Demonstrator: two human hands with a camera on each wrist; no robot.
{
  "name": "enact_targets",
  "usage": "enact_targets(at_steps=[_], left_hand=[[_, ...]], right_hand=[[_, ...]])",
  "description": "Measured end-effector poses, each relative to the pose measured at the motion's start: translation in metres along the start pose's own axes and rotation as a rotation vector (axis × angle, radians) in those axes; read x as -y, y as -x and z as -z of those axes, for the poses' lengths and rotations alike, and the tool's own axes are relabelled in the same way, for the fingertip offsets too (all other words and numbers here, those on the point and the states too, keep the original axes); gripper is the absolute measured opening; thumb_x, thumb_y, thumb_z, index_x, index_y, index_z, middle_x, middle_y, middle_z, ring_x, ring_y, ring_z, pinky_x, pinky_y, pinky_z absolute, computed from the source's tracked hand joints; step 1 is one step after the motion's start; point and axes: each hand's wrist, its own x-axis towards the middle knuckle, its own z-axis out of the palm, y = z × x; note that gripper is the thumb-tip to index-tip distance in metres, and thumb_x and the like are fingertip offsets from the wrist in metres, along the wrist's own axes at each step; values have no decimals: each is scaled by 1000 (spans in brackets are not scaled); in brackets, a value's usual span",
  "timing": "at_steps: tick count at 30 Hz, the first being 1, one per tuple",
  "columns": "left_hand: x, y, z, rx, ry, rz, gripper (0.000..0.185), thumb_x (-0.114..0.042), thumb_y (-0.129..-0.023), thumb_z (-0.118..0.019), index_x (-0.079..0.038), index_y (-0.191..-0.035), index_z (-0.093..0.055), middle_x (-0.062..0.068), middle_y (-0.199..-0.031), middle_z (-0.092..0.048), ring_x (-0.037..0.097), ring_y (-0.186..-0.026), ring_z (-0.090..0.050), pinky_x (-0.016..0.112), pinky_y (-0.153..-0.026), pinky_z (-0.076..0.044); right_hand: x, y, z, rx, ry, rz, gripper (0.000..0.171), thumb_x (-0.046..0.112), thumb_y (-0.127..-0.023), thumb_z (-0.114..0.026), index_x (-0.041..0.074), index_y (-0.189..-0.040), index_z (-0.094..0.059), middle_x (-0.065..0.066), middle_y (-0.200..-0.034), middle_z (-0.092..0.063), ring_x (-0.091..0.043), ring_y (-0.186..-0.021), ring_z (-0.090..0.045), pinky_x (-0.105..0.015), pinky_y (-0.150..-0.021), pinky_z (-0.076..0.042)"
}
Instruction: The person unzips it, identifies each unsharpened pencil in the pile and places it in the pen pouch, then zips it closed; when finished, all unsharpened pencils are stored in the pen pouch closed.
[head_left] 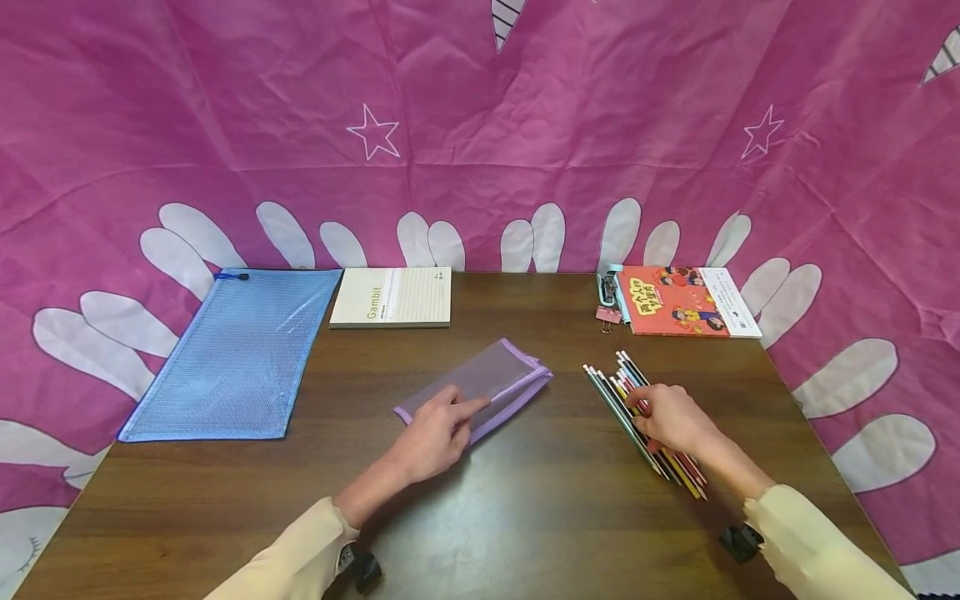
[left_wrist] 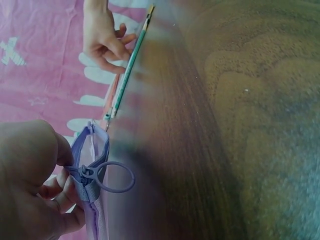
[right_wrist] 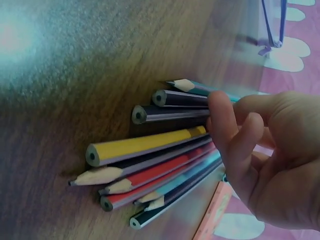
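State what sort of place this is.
Likely an indoor study desk, perhaps staged: pencils and a notebook lie on it, with a creased, printed pink cloth behind.

Head view downward, wrist close-ups, shared pencils (right_wrist: 155, 142)

The bare right hand (head_left: 672, 419) hid the middle of the multicoloured wooden pencils (head_left: 678, 472), and its grip on them was unclear. The purple-edged mesh pouch (head_left: 487, 371), partly covered by the bare left hand (head_left: 437, 435), ran off the left wrist view's bottom edge.
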Motion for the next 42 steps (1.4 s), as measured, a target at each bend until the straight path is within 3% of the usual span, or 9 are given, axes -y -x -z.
enact_targets(at_steps=[11,19,26,31,36,42], left_hand=[[0,0,-2,-6,1,5,45,6,-81,-65,-2,-125,-69,-1,-81,-50,10,-68,-45,26,-59,-43],[2,-1,-2,-1,3,5,46,5,-81,-64,-2,-126,-69,1,-83,-52,11,-69,-47,27,-60,-45],[2,-1,-4,-16,-5,-2,45,6,-80,-66,-3,-124,-70,-3,-81,-49,10,-67,-45,26,-58,-43],[1,-1,-4,-17,2,6,45,6,-80,-66,-4,-124,-70,-3,-81,-48,9,-66,-45,25,-56,-42],[1,-1,-4,-22,9,7,43,5,-81,-64,-2,-123,-70,2,-82,-52,12,-68,-47,27,-59,-45],[2,-2,-4,-47,17,1,42,5,-81,-62,0,-122,-70,5,-85,-56,13,-71,-51,29,-62,-47]], right_hand=[[4,-3,-4,-36,128,6,28,4,-88,-70,-4,-115,-67,-3,-67,-59,-11,-43,-58,-34,-51,-49],[10,-5,-6,-59,190,-11,30,9,-87,-73,-2,-114,-67,-2,-63,-57,-11,-41,-56,-37,-49,-47],[10,-7,-6,-73,218,-23,32,11,-83,-74,2,-113,-68,-10,-74,-62,-16,-49,-56,-37,-46,-42],[9,-7,-5,-120,221,-10,36,11,-78,-72,5,-113,-70,-15,-88,-64,-24,-60,-47,-36,-47,-35],[7,-6,-4,-130,141,-11,40,12,-77,-74,5,-116,-68,-4,-71,-58,-20,-57,-49,-34,-46,-37],[11,-3,-2,-127,-97,5,43,9,-80,-72,2,-121,-62,0,-63,-58,-17,-45,-55,-33,-46,-42]])
